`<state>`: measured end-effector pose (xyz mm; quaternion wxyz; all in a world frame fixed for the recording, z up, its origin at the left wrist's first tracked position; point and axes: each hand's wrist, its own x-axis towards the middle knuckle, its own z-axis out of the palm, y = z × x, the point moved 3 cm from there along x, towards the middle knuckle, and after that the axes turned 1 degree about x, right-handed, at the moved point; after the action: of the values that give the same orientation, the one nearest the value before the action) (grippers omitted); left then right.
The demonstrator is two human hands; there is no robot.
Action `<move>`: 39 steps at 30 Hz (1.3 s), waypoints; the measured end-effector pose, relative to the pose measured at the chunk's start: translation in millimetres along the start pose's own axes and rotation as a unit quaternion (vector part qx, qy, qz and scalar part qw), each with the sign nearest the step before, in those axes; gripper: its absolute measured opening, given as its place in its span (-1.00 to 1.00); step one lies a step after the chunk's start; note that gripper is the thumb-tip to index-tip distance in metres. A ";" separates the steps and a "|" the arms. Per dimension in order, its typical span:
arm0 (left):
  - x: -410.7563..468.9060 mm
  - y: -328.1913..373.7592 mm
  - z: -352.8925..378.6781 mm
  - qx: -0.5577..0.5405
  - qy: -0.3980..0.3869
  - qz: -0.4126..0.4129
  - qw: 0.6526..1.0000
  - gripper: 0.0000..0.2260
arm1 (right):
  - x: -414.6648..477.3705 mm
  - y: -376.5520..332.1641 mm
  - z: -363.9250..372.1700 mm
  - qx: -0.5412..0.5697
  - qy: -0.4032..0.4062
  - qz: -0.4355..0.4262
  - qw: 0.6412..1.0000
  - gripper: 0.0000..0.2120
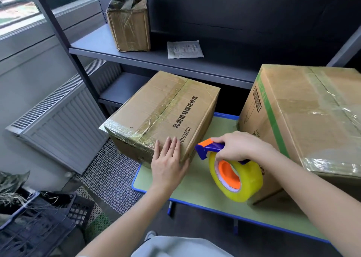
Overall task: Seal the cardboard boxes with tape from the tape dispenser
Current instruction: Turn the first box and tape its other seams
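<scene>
1. Now, our left hand (168, 159) lies flat, with straight fingers, on the near corner of the brown cardboard box with black printed characters (164, 112). This box stands on the left part of the green counter with a blue edge (195, 186).
2. Our right hand (234, 147) is curled around the handle of the blue and orange tape dispenser with a yellow roll (230, 170). We hold it above the counter, just beside the near right corner of this box. It seems not to touch the cardboard.
3. Shiny tape already covers the middle seam and the near left end of this box. The large brown cardboard box with a green stripe (312, 120), on the right, also carries tape on top. We judge that the step in hand is to bring the dispenser onto the printed box for one more strip.
4. To do this well, we should press down firmly with the left hand. The left end of the box seems to hang over the counter's edge, so it could slide or tip when we pull.
5. We should lay the orange front of the dispenser flat on the cardboard, begin a little down the side wall, and pull in one straight line.
6. If we tilt the roll, the tape may wrinkle, so we should hold it level and cut only past the far edge.
</scene>
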<state>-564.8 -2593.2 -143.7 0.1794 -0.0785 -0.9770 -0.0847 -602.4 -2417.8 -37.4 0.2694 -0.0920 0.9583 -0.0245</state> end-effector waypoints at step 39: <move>4.3 -59.7 2.8 0.028 0.085 0.214 0.973 -0.66 | 79.9 -78.7 31.6 -0.102 0.472 -0.094 0.871 -0.27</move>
<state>-580.7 -2650.2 -152.9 0.2780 -0.2731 -0.9207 -0.0229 -640.1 -2510.1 -97.6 -0.2294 -0.1865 0.9553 0.0076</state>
